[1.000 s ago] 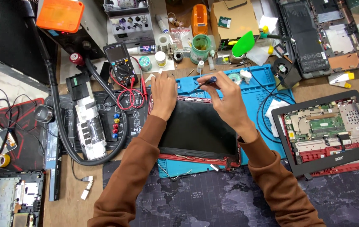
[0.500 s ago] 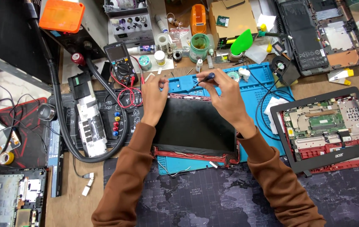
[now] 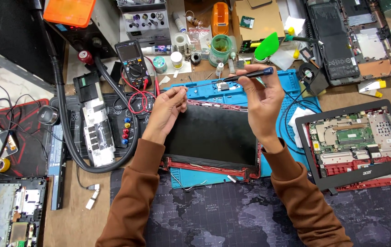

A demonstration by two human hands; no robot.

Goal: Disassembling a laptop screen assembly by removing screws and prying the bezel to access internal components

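— Cluttered with parts, how is the tabletop laid out, counted from the left?

— One opened laptop base is seen at the lower left, then one black hose looped round one silver-and-black board. One multimeter with red leads is set behind them. One blue mat is spread in the middle, and one laptop screen panel in a red frame is laid on it. Two further opened laptops are counted on the right: one red base near the right hand, one dark one at the top.

— What stands in the way?

— The near corners of the screen panel are covered by the two brown sleeves.

— And the hands?

— One screwdriver is held level above the far edge of the screen panel. Its dark handle is pinched between thumb and fingers of the right hand. Its thin tip is met by the left hand, whose thumb and forefinger are pressed together there; whether anything small is pinched cannot be told.
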